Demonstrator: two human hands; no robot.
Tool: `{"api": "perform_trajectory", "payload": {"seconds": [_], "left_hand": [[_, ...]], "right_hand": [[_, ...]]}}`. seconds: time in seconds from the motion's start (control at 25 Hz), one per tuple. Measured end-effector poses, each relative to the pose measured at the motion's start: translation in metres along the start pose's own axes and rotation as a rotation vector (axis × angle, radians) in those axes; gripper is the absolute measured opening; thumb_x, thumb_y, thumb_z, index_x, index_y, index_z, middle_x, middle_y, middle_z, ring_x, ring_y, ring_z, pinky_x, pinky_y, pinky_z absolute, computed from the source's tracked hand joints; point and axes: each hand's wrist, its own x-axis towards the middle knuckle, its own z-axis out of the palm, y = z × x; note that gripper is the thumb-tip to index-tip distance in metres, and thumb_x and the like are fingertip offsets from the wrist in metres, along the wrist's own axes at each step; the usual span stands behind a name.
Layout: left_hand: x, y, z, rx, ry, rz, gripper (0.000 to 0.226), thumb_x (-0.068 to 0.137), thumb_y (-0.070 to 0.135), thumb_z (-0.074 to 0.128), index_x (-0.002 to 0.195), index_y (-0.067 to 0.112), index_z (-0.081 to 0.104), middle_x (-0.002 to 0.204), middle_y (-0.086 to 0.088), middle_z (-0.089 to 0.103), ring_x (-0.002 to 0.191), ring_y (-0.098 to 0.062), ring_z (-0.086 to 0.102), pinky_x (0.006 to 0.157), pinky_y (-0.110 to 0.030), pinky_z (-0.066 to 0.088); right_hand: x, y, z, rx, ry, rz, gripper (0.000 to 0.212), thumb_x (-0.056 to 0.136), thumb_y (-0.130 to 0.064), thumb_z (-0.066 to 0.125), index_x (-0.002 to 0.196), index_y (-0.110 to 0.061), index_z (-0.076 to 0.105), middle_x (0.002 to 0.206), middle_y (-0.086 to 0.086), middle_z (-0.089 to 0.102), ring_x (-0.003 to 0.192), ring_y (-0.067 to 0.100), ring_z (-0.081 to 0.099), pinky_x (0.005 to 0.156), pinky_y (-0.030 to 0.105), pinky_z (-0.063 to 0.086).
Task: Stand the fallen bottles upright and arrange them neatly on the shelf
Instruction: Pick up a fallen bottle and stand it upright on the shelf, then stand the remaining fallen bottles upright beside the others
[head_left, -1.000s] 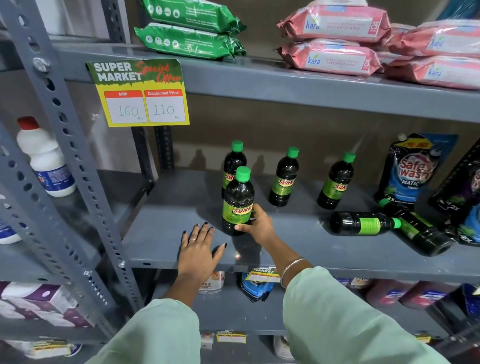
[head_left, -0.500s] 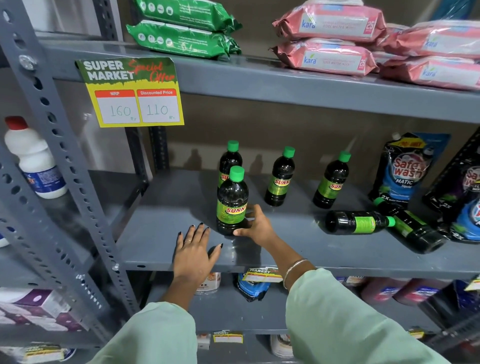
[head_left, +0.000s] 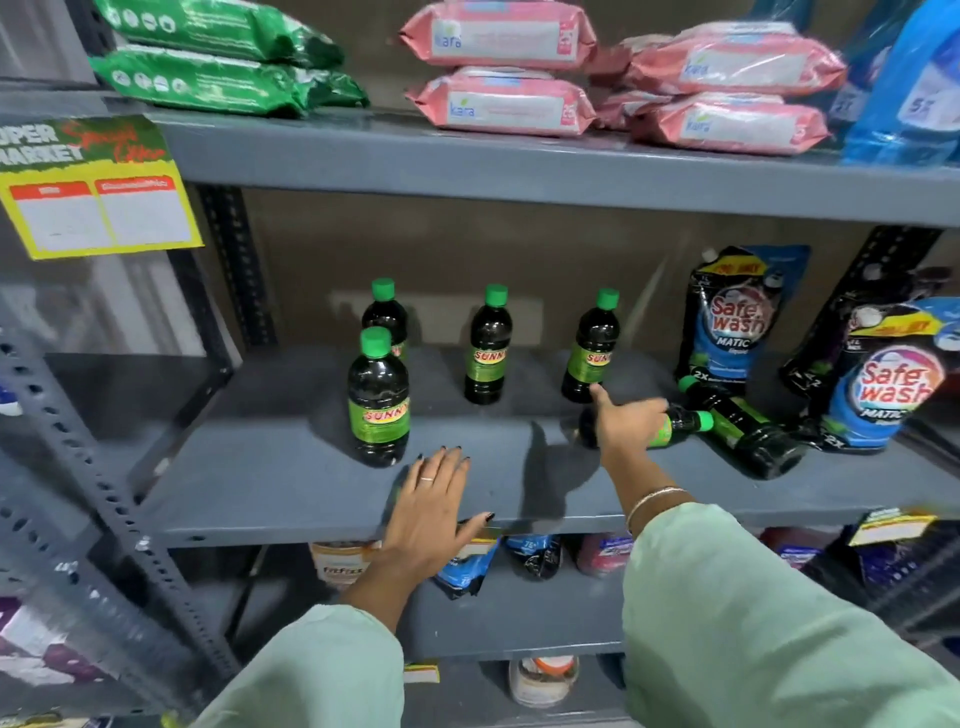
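Observation:
Dark bottles with green caps and green labels stand on the grey middle shelf (head_left: 291, 483). One upright bottle (head_left: 378, 400) is near the front left, a second (head_left: 387, 314) is right behind it, and two more (head_left: 487, 353) (head_left: 592, 353) stand further right. A fallen bottle (head_left: 680, 423) lies on its side with its cap to the right. My right hand (head_left: 623, 421) lies over its body, fingers stretched along it, thumb raised apart. Another fallen bottle (head_left: 743, 431) lies slanted just beyond. My left hand (head_left: 431, 504) rests flat on the shelf's front edge, fingers spread.
Blue detergent pouches (head_left: 737, 312) (head_left: 883, 379) lean at the shelf's right, close to the fallen bottles. Green packs (head_left: 223, 78) and pink wipe packs (head_left: 498, 98) fill the shelf above. A yellow price card (head_left: 93, 192) hangs at left. A slotted upright post (head_left: 104, 493) frames the left side.
My right hand let go of the front upright bottle and moved right onto the fallen bottle. The view shifted right. My left hand stays on the shelf edge.

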Motion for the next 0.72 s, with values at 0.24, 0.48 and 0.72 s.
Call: {"api": "perform_trajectory", "payload": {"seconds": [0.24,0.48,0.72], "left_hand": [[0.027,0.043,0.025,-0.019,-0.078,-0.118,0.116,0.059,0.076,-0.027,0.141,0.011,0.021,0.152,-0.008,0.023,0.140,-0.024,0.016,0.115,-0.044,0.015],[0.025,0.045,0.028,0.038,-0.110,-0.181,0.114,0.057,0.074,-0.032,0.143,0.014,0.013,0.154,-0.004,0.016,0.141,-0.021,0.011,0.115,-0.044,0.009],[0.024,0.044,0.028,0.037,-0.130,-0.183,0.113,0.056,0.073,-0.033,0.143,0.016,0.009,0.155,-0.002,0.013,0.142,-0.019,0.007,0.115,-0.043,0.006]], "right_hand": [[0.073,0.029,-0.040,0.078,-0.131,0.280,0.080,0.081,-0.037,0.062,0.144,-0.011,0.019,0.139,0.020,0.044,0.126,0.036,0.045,0.102,0.044,0.040],[0.103,0.048,-0.021,-0.100,-0.276,0.153,0.061,0.084,-0.015,0.048,0.139,-0.035,0.031,0.132,0.015,0.054,0.118,0.034,0.054,0.099,0.038,0.045],[0.076,-0.005,-0.024,0.126,-0.221,0.300,0.084,0.063,-0.020,0.081,0.127,-0.003,0.030,0.133,0.021,0.047,0.118,0.036,0.051,0.099,0.043,0.046]]}}
